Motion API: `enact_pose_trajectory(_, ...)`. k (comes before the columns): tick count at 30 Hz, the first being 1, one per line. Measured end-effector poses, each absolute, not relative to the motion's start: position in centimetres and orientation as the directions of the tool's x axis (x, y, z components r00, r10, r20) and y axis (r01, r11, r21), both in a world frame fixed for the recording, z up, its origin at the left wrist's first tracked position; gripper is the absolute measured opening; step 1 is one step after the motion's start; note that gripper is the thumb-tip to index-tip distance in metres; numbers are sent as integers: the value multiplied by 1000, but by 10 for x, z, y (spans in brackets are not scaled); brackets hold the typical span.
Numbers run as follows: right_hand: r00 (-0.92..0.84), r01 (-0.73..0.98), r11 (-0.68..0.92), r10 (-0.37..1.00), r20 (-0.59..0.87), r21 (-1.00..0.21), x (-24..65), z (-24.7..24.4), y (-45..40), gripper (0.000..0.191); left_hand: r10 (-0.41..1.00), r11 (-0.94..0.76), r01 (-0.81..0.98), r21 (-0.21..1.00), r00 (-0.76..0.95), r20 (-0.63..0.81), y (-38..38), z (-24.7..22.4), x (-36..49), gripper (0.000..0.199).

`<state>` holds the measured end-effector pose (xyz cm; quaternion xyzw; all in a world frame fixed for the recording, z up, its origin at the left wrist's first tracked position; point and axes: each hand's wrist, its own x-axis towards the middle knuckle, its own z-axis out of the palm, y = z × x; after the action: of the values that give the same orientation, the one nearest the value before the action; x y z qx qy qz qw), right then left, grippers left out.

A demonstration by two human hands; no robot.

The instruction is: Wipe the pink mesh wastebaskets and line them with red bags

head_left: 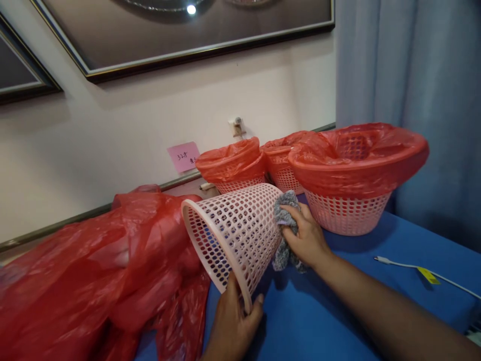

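A pink perforated plastic wastebasket point(244, 220) lies tilted on its side above the blue tabletop, its mouth facing left toward me. My left hand point(235, 316) grips its rim from below, thumb on one side and fingers on the other. In my right hand point(306, 233) is a grey fluffy cloth point(286, 210), bunched up and pressed to the basket near its base. Part of the cloth hangs down under the hand. The palm side of my right hand is hidden.
Crumpled red plastic bags point(112, 265) cover the left side. Behind stand a small red-lined basket point(233, 163), another lined basket point(283, 173) and a wide lined basket point(349, 210). A white cable point(406, 264) crosses the blue table point(323, 326) at right. A pink note point(183, 157) is on the wall.
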<state>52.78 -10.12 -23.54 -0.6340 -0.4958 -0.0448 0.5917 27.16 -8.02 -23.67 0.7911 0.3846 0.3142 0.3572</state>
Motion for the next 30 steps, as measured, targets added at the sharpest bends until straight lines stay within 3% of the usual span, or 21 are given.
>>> enact_pose_trajectory(5,353,739,269,625,696,-618,502,-234,-116,57,837,-495,189,848,366,407,-93,-247,275,60)
enact_pose_trajectory(9,280,763,338,595,753,-551,502,-234,-123,61,864,-432,140,891,347,365,-101,-245,277,48)
enact_pose_trajectory(14,-108,657,727,355,928,-201,479,-240,-143,63,752,-530,175,830,549,365,-104,-240,276,50)
enact_pose_trajectory(16,-161,606,784,288,944,-136,469,-241,-149,60,726,-552,167,817,578,372,-104,-238,276,50)
enact_pose_trajectory(18,-84,646,736,334,939,-204,470,-240,-146,58,735,-540,160,826,569,370,-102,-236,277,43)
enact_pose_trajectory(21,244,741,469,478,844,-480,498,-239,-125,53,771,-514,190,836,530,353,-94,-232,276,38)
enact_pose_trajectory(25,629,633,128,491,603,-763,552,-245,-87,39,767,-569,256,782,509,391,-84,-233,271,46)
enact_pose_trajectory(27,683,591,86,476,554,-802,562,-247,-79,37,741,-613,288,736,532,409,-82,-236,270,52)
enact_pose_trajectory(30,535,656,252,510,674,-712,543,-244,-92,43,710,-639,331,694,601,367,-83,-238,273,63)
